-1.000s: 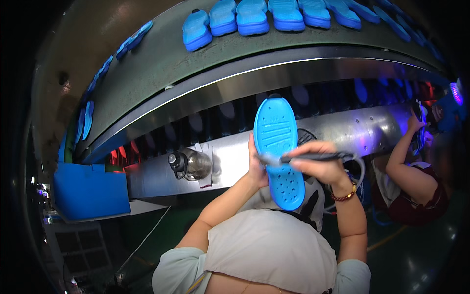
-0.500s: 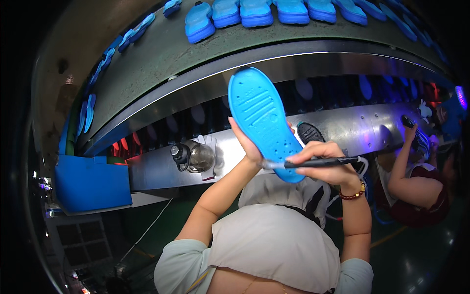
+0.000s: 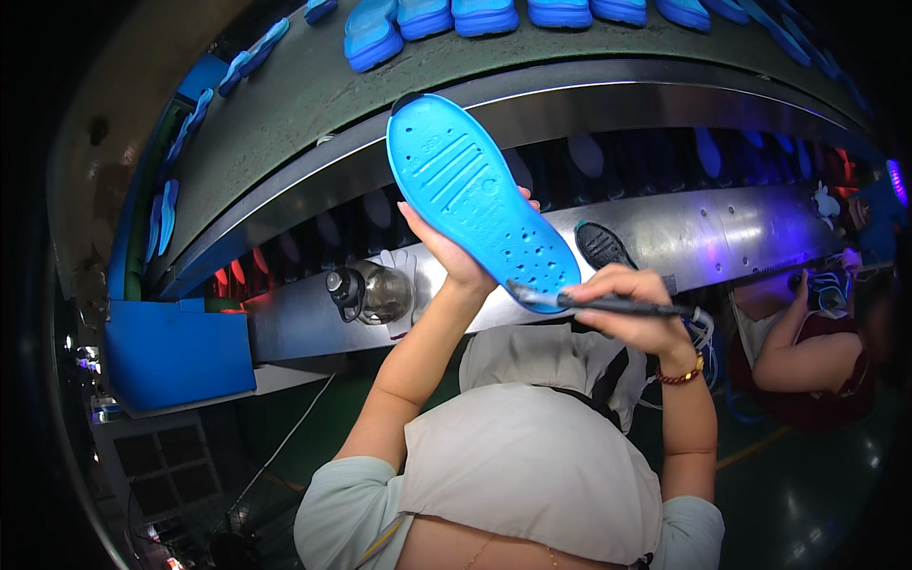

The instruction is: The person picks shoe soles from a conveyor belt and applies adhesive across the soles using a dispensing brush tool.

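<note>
My left hand (image 3: pixel 454 258) is closed around a bright blue shoe sole (image 3: pixel 467 188), held tilted above the bench with its ribbed, hole-dotted face in view. Part of that hand, with its fingertips showing at the far edge, is hidden behind the sole. In my right hand (image 3: pixel 638 312) is a black-handled brush (image 3: pixel 532 295), gripped between thumb and fingers. Its pale bristles lie at the near end of the sole, and a light tube trails from the back of the handle. A small black patch shows at the sole's far tip.
A metal bench (image 3: pixel 294 334) carries a drink bottle (image 3: pixel 382 293) and a black sole piece (image 3: pixel 600 245). Beyond its rail, a green conveyor (image 3: pixel 285 138) bears several blue soles (image 3: pixel 484 17). At left stands a blue box (image 3: pixel 176 353); at right sits a co-worker (image 3: pixel 807 347).
The blue sole and my left hand have shifted left and away from me. The brush has moved slightly up with it, its bristles now at the near end. The co-worker's arm has lowered.
</note>
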`<control>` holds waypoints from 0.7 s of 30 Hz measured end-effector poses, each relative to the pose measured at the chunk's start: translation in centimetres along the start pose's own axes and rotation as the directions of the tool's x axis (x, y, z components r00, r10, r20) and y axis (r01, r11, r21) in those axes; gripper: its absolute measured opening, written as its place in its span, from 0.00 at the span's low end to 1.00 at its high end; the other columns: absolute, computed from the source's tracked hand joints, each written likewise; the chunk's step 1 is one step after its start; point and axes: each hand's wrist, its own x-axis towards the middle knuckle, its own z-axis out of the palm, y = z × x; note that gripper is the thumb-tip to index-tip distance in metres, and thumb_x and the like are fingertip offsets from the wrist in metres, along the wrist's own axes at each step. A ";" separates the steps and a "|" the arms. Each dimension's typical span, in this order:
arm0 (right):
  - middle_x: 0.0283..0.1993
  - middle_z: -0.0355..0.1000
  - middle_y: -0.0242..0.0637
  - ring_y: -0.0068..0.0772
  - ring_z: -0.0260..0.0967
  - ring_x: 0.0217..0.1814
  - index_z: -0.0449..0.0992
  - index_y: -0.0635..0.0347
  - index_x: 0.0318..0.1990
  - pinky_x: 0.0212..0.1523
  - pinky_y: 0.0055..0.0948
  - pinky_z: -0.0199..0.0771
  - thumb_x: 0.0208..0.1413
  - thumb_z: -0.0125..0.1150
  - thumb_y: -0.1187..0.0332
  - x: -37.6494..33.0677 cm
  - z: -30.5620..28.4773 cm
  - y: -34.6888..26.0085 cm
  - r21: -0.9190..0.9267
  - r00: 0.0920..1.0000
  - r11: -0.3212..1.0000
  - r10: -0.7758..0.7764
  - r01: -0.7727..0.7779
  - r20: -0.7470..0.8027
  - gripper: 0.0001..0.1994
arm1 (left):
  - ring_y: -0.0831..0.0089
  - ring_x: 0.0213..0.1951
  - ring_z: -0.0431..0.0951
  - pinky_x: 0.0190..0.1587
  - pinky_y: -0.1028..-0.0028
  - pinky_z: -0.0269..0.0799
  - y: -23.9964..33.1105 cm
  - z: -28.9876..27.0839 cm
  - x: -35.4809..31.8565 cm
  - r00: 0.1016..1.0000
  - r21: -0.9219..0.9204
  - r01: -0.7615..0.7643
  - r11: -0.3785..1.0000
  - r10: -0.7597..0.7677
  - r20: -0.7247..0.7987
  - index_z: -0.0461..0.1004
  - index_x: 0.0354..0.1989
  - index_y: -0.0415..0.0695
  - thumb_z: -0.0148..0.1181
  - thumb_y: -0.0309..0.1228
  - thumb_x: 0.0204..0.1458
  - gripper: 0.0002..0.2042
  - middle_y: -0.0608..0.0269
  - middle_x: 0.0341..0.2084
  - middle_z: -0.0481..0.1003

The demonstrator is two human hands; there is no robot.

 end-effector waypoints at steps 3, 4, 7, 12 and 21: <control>0.35 0.74 0.39 0.27 0.70 0.34 0.77 0.65 0.35 0.40 0.22 0.70 0.38 0.63 0.79 -0.3 -0.7 0.9 0.281 0.999 0.959 -0.028 0.023 0.016 0.11 | 0.53 0.34 0.74 0.40 0.57 0.71 0.8 -0.5 0.1 0.982 -0.096 0.035 0.995 -0.017 0.189 0.61 0.50 0.38 0.14 0.74 0.38 0.51 0.44 0.33 0.72; 0.35 0.74 0.40 0.26 0.70 0.35 0.77 0.65 0.34 0.41 0.22 0.70 0.39 0.63 0.79 -0.4 -0.8 1.1 0.459 0.998 0.888 0.051 -0.035 -0.024 0.11 | 0.53 0.34 0.74 0.40 0.57 0.71 0.9 -0.2 0.2 0.981 -0.096 0.037 0.995 -0.018 0.192 0.61 0.50 0.38 0.14 0.74 0.38 0.51 0.44 0.33 0.72; 0.39 0.73 0.46 0.30 0.71 0.40 0.74 0.69 0.35 0.43 0.24 0.71 0.44 0.58 0.80 -0.5 -0.1 2.4 0.495 0.966 0.862 0.212 -0.113 -0.147 0.08 | 0.54 0.42 0.72 0.45 0.57 0.68 1.0 1.0 -0.1 0.986 -0.051 0.085 0.995 -0.076 0.146 0.56 0.55 0.38 0.19 0.71 0.42 0.48 0.45 0.42 0.69; 0.38 0.73 0.43 0.25 0.71 0.38 0.72 0.69 0.38 0.39 0.20 0.71 0.47 0.57 0.80 -0.1 2.6 1.5 0.579 0.941 0.815 0.218 -0.029 -0.260 0.09 | 0.52 0.47 0.69 0.48 0.56 0.67 -3.2 1.0 -3.3 0.991 -0.180 0.117 0.977 -0.104 0.081 0.50 0.61 0.41 0.31 0.63 0.50 0.40 0.44 0.50 0.64; 0.35 0.75 0.41 0.30 0.74 0.35 0.76 0.65 0.35 0.39 0.23 0.72 0.41 0.63 0.79 -0.1 -0.1 0.1 -0.044 0.997 0.997 -0.070 0.071 0.019 0.10 | 0.61 0.50 0.69 0.54 0.63 0.64 -1.3 -2.0 0.8 0.767 0.020 0.530 0.848 -0.489 0.416 0.58 0.56 0.37 0.44 0.42 0.54 0.25 0.49 0.49 0.67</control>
